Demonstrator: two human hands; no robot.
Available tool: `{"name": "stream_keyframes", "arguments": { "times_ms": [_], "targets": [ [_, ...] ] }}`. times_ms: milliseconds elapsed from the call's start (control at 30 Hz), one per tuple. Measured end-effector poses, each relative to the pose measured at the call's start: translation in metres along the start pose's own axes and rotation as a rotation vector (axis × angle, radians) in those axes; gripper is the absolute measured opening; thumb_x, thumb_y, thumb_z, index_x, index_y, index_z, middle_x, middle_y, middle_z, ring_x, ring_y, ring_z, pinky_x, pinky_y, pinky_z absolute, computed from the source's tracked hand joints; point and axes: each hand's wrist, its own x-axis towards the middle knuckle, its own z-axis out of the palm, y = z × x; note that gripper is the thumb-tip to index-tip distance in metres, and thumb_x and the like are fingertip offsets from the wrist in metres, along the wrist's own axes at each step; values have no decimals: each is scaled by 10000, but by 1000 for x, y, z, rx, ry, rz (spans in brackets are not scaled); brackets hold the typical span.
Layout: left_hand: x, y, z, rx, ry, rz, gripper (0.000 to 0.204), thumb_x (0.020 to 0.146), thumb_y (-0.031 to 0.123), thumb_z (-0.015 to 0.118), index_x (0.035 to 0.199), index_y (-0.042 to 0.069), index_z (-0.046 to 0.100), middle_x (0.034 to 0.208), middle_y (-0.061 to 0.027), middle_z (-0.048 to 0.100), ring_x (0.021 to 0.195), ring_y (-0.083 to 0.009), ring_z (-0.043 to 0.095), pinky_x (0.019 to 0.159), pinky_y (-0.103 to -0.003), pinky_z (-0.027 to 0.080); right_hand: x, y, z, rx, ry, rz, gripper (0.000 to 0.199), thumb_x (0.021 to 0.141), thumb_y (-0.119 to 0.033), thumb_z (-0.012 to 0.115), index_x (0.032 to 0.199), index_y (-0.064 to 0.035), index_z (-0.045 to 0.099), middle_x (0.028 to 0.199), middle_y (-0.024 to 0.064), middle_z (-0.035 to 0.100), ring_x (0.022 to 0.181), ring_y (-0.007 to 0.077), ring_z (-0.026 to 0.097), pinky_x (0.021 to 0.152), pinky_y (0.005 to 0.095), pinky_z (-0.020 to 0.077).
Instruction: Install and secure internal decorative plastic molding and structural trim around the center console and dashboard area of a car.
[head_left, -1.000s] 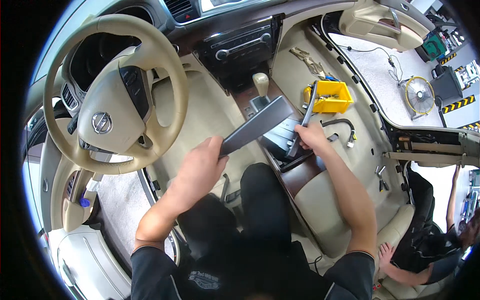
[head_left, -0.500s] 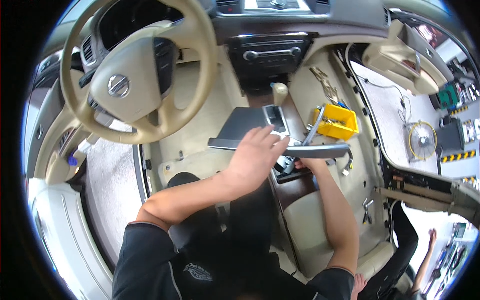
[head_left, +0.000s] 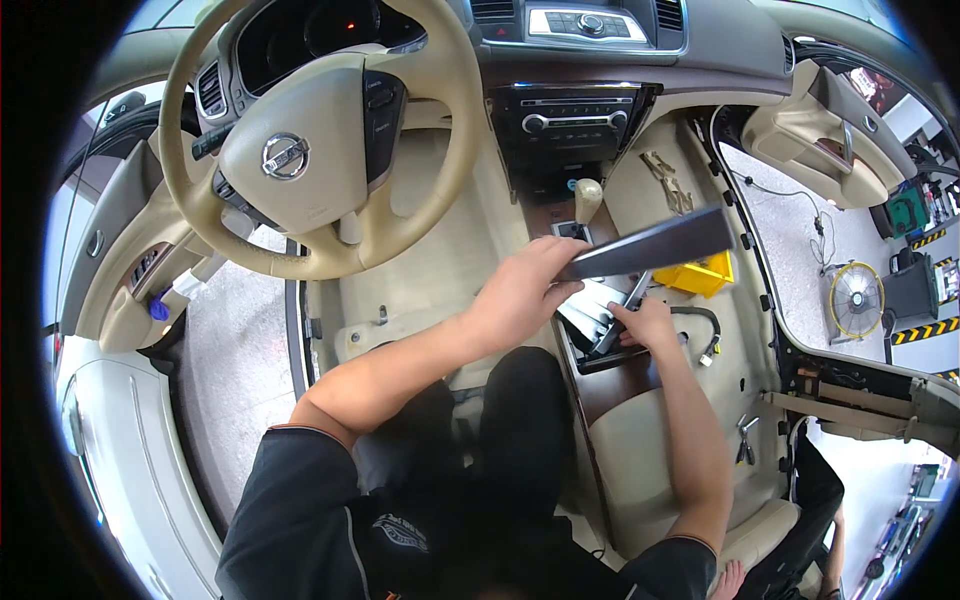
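I sit in the driver's seat of a car with beige trim. My left hand grips one end of a long dark grey console trim panel, held up and slanting to the right over the centre console. Below the panel, my right hand rests in the opened console, fingers on a silver-grey part there. The beige gear knob stands just ahead of both hands.
The steering wheel fills the upper left. A yellow bin sits on the passenger floor, with a black cable beside it. The passenger door is open. A fan stands outside. Another person's hand shows at the bottom right.
My left hand has carried the dark panel further right and higher, over the yellow bin. My view swung left and up. My right hand stayed in the console opening.
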Motion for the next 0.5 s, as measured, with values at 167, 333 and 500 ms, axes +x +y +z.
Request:
{"name": "stream_keyframes", "arguments": {
  "times_ms": [167,333,500],
  "targets": [
    [-2,-10,1,-116,199,-192,308,787,49,697,1061,1,565,850,-100,613,759,-153,588,687,-287,480,1,-2,1,9,10,2,485,789,-336,699,815,141,616,682,197,653,564,241,674,497,313,565],
    [4,-38,-4,-166,258,-392,208,785,57,709,934,11,570,717,4,568,629,-62,486,579,-241,428,0,0,2,11,4,-17,487,793,-332,691,837,147,617,687,198,653,565,239,674,496,311,564],
    [11,-84,6,-156,337,-452,201,800,66,688,950,8,567,723,3,575,628,-67,494,588,-244,433,-3,-1,1,28,-13,-11,471,793,-312,686,858,150,617,688,195,654,562,237,673,492,309,562]
  ]
}}
